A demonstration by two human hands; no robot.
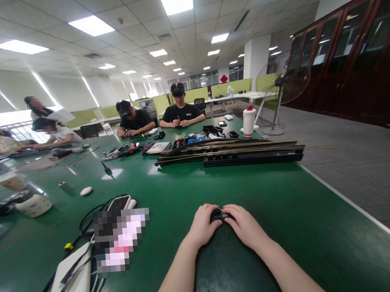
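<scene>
Both hands meet over a small black object (220, 215) on the green table (323, 226); its kind is too small to make out. My left hand (204, 225) curls round its left side, thumb in front and fingers behind. On the other side my right hand (243, 224) grips it the same way. Between the two hands only the object's dark middle shows, and the fingers cover its ends. Beyond the hands lie long black channel strips (253, 159) with thin brass-coloured rods (236, 151) across them.
On the left are a white power bank-like block (72, 281), black cables (82, 222), a pixelated screen and a jar (34, 206). A white bottle with a red cap (249, 121) stands at the back right. Several people sit around the table; a fan (279, 83) stands beyond.
</scene>
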